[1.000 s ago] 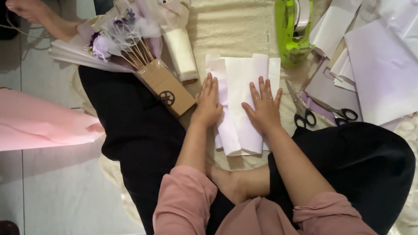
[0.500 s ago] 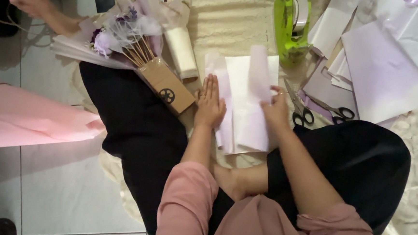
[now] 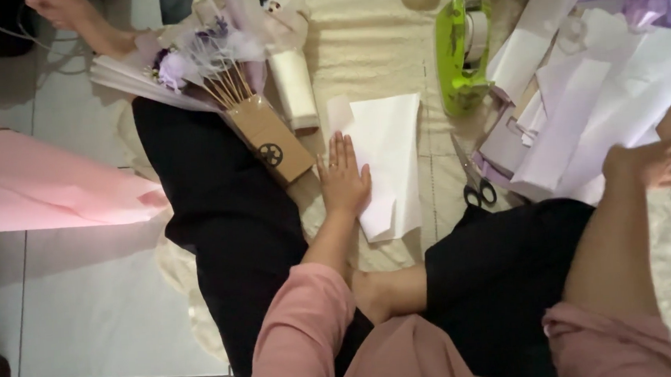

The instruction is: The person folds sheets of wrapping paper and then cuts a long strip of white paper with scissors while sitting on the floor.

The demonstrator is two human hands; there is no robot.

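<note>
Pink paper cone (image 3: pixel 48 190): one, lying on the tiles at far left.
Loose white sheets (image 3: pixel 602 102): several, piled at right.
Folded white paper (image 3: pixel 388 162): one, on the cream mat.
Left hand (image 3: pixel 343 182): flat, fingers spread, pressing the paper's left edge.
Right hand (image 3: pixel 652 163): over the sheet pile, blurred; grip unclear.
Green tape dispenser (image 3: pixel 463 52): one.
Scissors (image 3: pixel 477 187): one pair.

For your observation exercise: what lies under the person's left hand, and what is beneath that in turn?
The left hand rests flat on the left edge of a folded white paper sheet, which lies on a cream mat. Whatever the palm covers, and anything under the sheet, cannot be seen.
</note>
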